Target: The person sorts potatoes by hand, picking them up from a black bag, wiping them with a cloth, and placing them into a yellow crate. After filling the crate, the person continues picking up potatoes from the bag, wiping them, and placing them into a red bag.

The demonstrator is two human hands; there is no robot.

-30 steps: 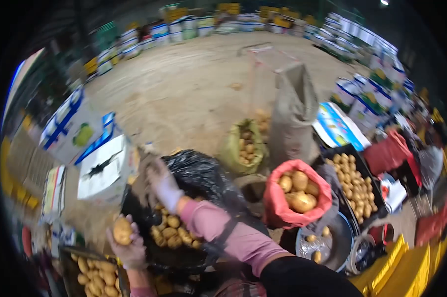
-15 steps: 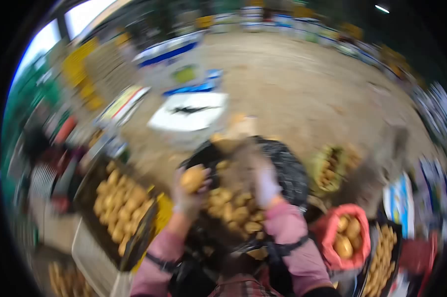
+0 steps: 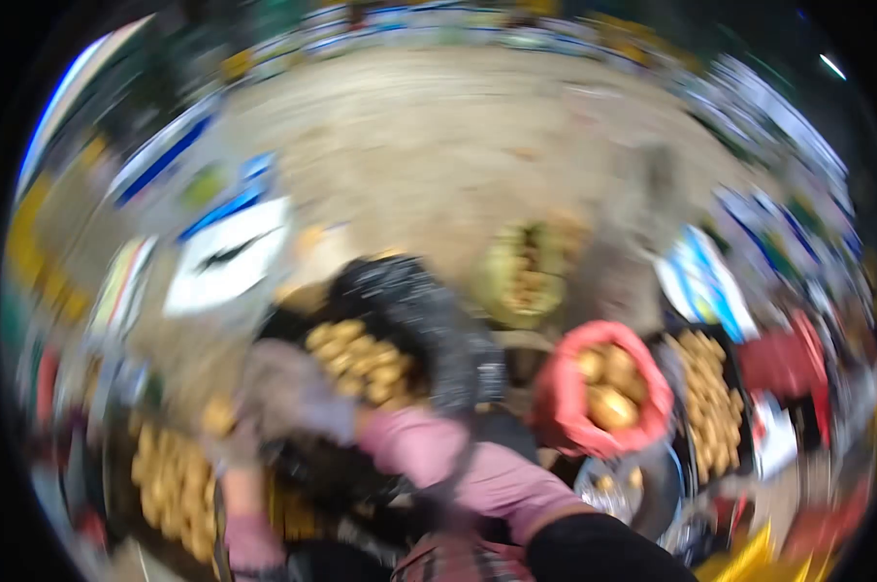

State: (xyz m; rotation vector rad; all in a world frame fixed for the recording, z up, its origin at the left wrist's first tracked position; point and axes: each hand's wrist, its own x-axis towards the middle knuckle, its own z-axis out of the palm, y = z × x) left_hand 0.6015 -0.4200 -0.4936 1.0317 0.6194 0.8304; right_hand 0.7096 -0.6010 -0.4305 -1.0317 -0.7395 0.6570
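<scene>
My left hand (image 3: 237, 448) is at the lower left, closed around a round yellow-brown potato (image 3: 218, 415). It is above the edge of a dark crate of potatoes (image 3: 172, 490). Close beside it, my gloved right hand (image 3: 288, 388) reaches across to the left; motion smears its fingers, so its grip cannot be made out. Behind the right hand, a pile of potatoes (image 3: 359, 361) lies in a container lined with a black plastic bag (image 3: 414, 301).
To the right stand a red sack (image 3: 545, 393) of larger potatoes, a long dark crate of small potatoes (image 3: 712, 407) and a blue-rimmed tub (image 3: 673, 485). A yellow-green sack (image 3: 497, 281) is farther back. A white sack (image 3: 230, 257) lies at the left.
The view has turned right, shifting the scene leftward. My right hand has crossed from the right of the black bag toward my left hand, which still holds a potato and is now by the left crate.
</scene>
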